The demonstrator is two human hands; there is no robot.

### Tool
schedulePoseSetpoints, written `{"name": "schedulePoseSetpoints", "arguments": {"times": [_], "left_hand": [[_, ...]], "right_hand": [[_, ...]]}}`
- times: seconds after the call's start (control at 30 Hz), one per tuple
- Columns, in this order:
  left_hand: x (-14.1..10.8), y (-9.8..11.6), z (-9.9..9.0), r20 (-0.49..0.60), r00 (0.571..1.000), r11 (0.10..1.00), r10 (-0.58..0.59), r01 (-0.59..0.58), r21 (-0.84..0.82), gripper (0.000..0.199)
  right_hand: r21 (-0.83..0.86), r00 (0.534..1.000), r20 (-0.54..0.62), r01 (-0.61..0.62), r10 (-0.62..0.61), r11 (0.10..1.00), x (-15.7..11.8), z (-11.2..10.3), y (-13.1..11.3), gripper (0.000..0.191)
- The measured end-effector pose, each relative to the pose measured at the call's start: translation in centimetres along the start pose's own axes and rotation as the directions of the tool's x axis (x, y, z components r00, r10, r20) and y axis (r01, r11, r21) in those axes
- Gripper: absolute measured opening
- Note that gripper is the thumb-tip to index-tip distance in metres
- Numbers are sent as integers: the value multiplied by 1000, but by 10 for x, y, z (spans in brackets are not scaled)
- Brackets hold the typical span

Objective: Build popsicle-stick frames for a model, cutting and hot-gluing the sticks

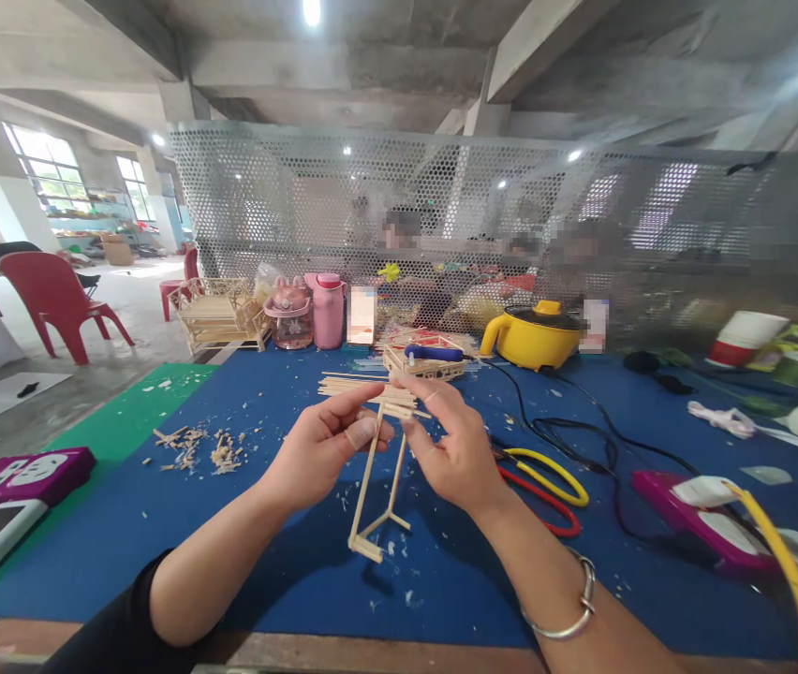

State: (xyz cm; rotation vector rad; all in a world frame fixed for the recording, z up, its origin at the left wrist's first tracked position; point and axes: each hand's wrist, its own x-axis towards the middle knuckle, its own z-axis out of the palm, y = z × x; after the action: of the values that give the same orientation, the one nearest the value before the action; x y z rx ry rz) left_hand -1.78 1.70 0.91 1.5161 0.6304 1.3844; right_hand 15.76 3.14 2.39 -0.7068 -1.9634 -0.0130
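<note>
A small frame of thin wooden sticks (366,482) hangs tilted over the blue mat, its upper end between my two hands. My left hand (329,435) pinches the top of its longer stick between thumb and fingers. On the other side my right hand (450,440) has its fingers bent around the frame's top end, thumb close to the second stick; the fingertips partly hide what they touch. Behind my fingers lies a stack of loose wooden sticks (343,385). Scissors with yellow and red handles (546,477) rest beside my right wrist.
Short wood offcuts (227,452) lie to the left. A blue-handled tool (434,353) rests on a wooden piece at the back, near a yellow pot (536,339) and pink bottle (329,314). Black cables (571,431) and a purple power strip (708,529) occupy the right.
</note>
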Motion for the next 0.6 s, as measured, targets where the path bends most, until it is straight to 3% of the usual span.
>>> {"name": "schedulePoseSetpoints", "arguments": {"times": [0.1,0.3,0.6], "left_hand": [[-1,-2,1,-88,996,997,28,-23,68,39],[-4,-7,3,-103,984,969,145,-120,218,28],[-3,-5,7,-111,981,986,160,-154,60,26]], "right_hand": [[106,1000,-27,4,-1,994,1,-5,-4,44],[92,995,-99,-20,29,996,0,2,-8,20],[120,994,-110,16,-3,993,-2,8,-11,16]]}}
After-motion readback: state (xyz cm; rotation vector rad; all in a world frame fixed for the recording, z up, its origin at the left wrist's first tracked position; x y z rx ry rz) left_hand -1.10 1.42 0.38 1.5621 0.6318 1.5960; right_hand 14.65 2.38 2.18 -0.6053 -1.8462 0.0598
